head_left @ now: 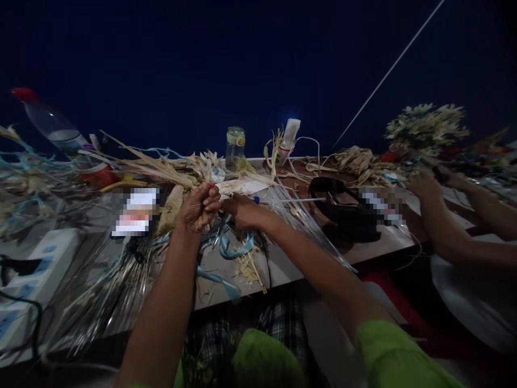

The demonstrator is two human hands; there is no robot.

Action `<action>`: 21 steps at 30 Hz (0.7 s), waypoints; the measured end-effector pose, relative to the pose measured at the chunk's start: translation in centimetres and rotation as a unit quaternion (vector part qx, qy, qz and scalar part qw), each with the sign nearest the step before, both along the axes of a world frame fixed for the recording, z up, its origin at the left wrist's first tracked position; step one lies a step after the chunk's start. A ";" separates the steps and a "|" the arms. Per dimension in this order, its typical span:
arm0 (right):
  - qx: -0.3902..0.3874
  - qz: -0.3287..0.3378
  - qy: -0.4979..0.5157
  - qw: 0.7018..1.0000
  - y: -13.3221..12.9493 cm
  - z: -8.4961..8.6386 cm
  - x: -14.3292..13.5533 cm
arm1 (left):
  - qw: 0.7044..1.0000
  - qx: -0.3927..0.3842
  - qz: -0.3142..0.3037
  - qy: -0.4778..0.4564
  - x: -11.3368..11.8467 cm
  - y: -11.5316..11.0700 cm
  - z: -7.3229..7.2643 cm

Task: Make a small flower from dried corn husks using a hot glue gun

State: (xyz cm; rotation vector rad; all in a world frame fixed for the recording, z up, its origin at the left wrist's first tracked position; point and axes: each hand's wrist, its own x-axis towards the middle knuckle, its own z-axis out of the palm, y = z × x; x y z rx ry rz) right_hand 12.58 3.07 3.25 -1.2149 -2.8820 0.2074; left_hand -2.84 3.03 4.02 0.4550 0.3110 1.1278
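Note:
My left hand (201,207) is closed with its fingers curled in, over the middle of the cluttered table. A pale dry strip (209,171) rises just above its fingertips; whether the fist grips it is unclear. Close beside it, my right hand (241,210) is turned down with bent fingers, its fingertips partly hidden and blurred. What either hand holds cannot be made out. Below them a light blue ribbon (236,247) curls near dry straw-coloured scraps (250,269). Dried husk leaves (161,172) spread behind my left hand.
A lidded jar (235,148) and a leaning bottle with a red cap (52,124) stand at the back. Clear thin rods (299,215), a black strap (343,215), thin wires (109,291) and a power strip (38,285) lie around. Another person's hands (428,191) work at right.

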 end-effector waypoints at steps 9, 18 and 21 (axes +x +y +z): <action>0.085 0.118 -0.103 0.984 0.6 -0.5 -0.4 | 0.999 0.033 0.027 0.031 -0.3 0.0 0.2; 0.082 0.114 -0.079 0.987 -0.4 0.3 0.8 | 0.999 0.030 0.032 0.027 -0.3 0.1 0.2; 0.095 0.074 -0.064 0.991 -0.2 0.8 1.4 | 0.999 0.037 0.017 0.020 -0.3 0.1 0.3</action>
